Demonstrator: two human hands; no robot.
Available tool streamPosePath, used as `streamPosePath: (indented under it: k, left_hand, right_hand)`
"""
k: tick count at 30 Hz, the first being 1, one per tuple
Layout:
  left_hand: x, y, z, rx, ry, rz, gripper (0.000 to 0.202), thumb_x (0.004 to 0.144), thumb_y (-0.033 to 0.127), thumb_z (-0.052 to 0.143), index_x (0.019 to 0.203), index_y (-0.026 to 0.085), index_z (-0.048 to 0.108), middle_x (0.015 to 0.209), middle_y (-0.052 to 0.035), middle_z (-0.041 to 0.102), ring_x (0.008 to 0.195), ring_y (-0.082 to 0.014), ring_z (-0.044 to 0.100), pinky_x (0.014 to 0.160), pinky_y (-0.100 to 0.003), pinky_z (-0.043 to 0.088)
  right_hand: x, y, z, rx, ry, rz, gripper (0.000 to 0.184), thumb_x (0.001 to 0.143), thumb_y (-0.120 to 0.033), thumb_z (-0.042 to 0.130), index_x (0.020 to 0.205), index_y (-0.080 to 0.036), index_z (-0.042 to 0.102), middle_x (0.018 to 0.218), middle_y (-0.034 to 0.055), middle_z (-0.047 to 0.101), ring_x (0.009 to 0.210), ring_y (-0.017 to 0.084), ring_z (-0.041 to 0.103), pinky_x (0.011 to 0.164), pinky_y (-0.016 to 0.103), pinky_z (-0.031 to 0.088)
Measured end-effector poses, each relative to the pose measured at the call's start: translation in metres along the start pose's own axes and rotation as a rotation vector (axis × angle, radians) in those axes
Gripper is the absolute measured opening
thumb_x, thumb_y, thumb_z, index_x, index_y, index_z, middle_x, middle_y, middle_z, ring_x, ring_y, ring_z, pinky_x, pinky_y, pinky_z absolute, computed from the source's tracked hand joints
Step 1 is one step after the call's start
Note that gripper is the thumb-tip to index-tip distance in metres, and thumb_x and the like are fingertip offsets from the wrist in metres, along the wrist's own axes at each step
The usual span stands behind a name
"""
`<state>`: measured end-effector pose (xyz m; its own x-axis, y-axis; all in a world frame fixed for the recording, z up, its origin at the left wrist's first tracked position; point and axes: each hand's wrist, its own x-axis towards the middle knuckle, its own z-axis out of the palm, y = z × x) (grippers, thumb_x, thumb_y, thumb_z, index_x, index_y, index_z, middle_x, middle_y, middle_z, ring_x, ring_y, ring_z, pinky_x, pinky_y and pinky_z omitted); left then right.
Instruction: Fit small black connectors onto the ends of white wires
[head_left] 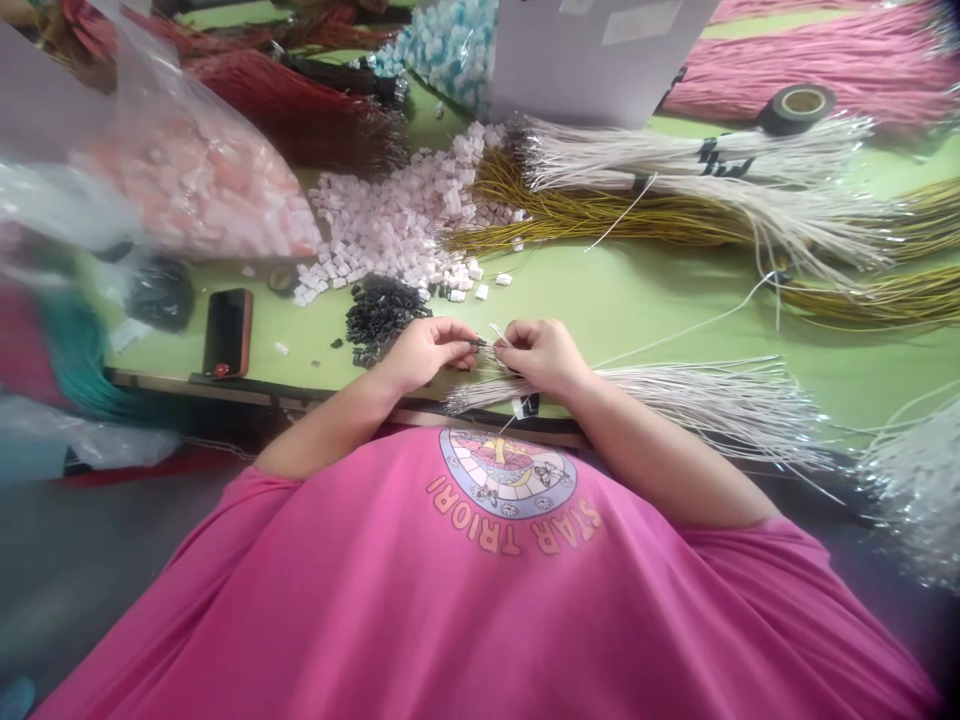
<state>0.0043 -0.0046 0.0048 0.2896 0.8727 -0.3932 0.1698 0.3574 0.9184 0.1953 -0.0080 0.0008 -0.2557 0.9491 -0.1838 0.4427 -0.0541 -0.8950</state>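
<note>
My left hand is closed in a pinch on a small black connector at its fingertips. Close beside it, my right hand pinches a white wire near its end. The fingertips of both hands almost meet, and whether the wire sits inside the connector is too small to tell. Under and to the right of my right hand lies a bundle of white wires, bound with black and white tape. A heap of black connectors lies just beyond my left hand.
White connectors are heaped farther back, beside a clear bag of pinkish pieces. A phone lies at the left. White wire bundles, yellow wires and a tape roll occupy the back right. The table edge runs near me.
</note>
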Motion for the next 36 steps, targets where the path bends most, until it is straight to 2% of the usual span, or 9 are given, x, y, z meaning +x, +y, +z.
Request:
streamPosePath:
  k: [9,18,22,24,27,29,31,33,36]
  left_hand:
    - [-0.001,-0.002,0.003,0.052,0.01,0.031,0.011,0.075,0.014,0.065,0.086,0.013,0.066,0.064,-0.0015,0.067,0.058,-0.0098,0.062,0.066,-0.028,0.055]
    - [-0.002,-0.007,0.009,0.245,-0.009,0.112,0.016,0.076,0.021,0.066,0.09,0.016,0.071,0.076,-0.0042,0.071,0.068,-0.0142,0.066,0.07,-0.03,0.054]
    - [-0.006,-0.002,0.004,0.453,0.033,0.221,0.015,0.077,0.018,0.064,0.091,0.017,0.07,0.088,-0.0044,0.071,0.077,-0.0142,0.065,0.078,-0.03,0.052]
    - [-0.012,0.0,-0.009,0.619,0.084,0.315,0.016,0.079,0.019,0.062,0.093,0.019,0.069,0.094,-0.0043,0.07,0.083,-0.0147,0.064,0.083,-0.031,0.05]
    - [-0.027,-0.002,-0.048,0.848,0.276,0.379,0.017,0.084,0.021,0.056,0.097,0.02,0.067,0.099,-0.0047,0.068,0.09,-0.0159,0.061,0.087,-0.032,0.046]
    - [-0.039,-0.011,-0.083,0.962,0.447,0.334,0.018,0.086,0.022,0.054,0.098,0.019,0.066,0.1,-0.005,0.066,0.093,-0.0166,0.059,0.087,-0.031,0.044]
    - [-0.049,-0.025,-0.117,1.053,0.548,0.225,0.021,0.086,0.024,0.053,0.102,0.016,0.065,0.1,-0.0046,0.064,0.089,-0.0156,0.059,0.083,-0.03,0.042]
    - [-0.055,-0.039,-0.141,1.133,0.539,0.106,0.025,0.085,0.025,0.054,0.105,0.015,0.064,0.097,-0.004,0.06,0.084,-0.0148,0.058,0.078,-0.029,0.041]
    - [-0.056,-0.049,-0.155,1.166,0.508,0.06,0.018,0.082,0.024,0.056,0.096,0.018,0.067,0.09,-0.0036,0.06,0.078,-0.0151,0.057,0.073,-0.03,0.04]
  right_hand:
    - [0.0,0.0,0.001,-0.08,-0.01,-0.016,0.018,0.069,-0.029,0.057,0.057,-0.017,0.052,0.052,-0.003,0.045,0.054,0.009,0.038,0.054,0.025,0.03]
    - [0.0,0.001,0.003,-0.148,-0.032,-0.048,0.024,0.072,-0.034,0.058,0.058,-0.016,0.057,0.052,-0.0025,0.047,0.052,0.008,0.037,0.053,0.025,0.03]
    - [0.0,0.002,-0.002,-0.072,0.002,-0.023,0.021,0.069,-0.036,0.062,0.07,-0.015,0.065,0.057,-0.0014,0.053,0.052,0.008,0.038,0.052,0.025,0.029]
    - [0.001,0.003,-0.006,0.005,-0.015,0.011,0.022,0.067,-0.036,0.065,0.074,-0.015,0.067,0.059,-0.0007,0.056,0.05,0.007,0.038,0.05,0.025,0.029]
    - [0.002,0.006,-0.012,0.104,-0.129,0.129,0.026,0.065,-0.039,0.068,0.075,-0.015,0.067,0.055,-0.0009,0.055,0.048,0.008,0.041,0.048,0.026,0.03]
    - [0.003,0.006,-0.014,0.132,-0.183,0.165,0.027,0.064,-0.039,0.068,0.077,-0.015,0.069,0.059,0.0007,0.059,0.051,0.01,0.046,0.051,0.026,0.034]
    - [0.003,0.006,-0.015,0.136,-0.202,0.161,0.025,0.066,-0.037,0.066,0.079,-0.016,0.07,0.064,0.0025,0.063,0.055,0.011,0.05,0.055,0.027,0.037]
    - [0.003,0.004,-0.013,0.112,-0.207,0.146,0.024,0.068,-0.035,0.063,0.079,-0.016,0.071,0.065,0.0027,0.064,0.056,0.011,0.051,0.055,0.027,0.037]
    - [0.003,0.001,-0.01,0.081,-0.191,0.143,0.018,0.068,-0.029,0.059,0.076,-0.016,0.068,0.062,0.0012,0.062,0.053,0.01,0.049,0.054,0.026,0.036]
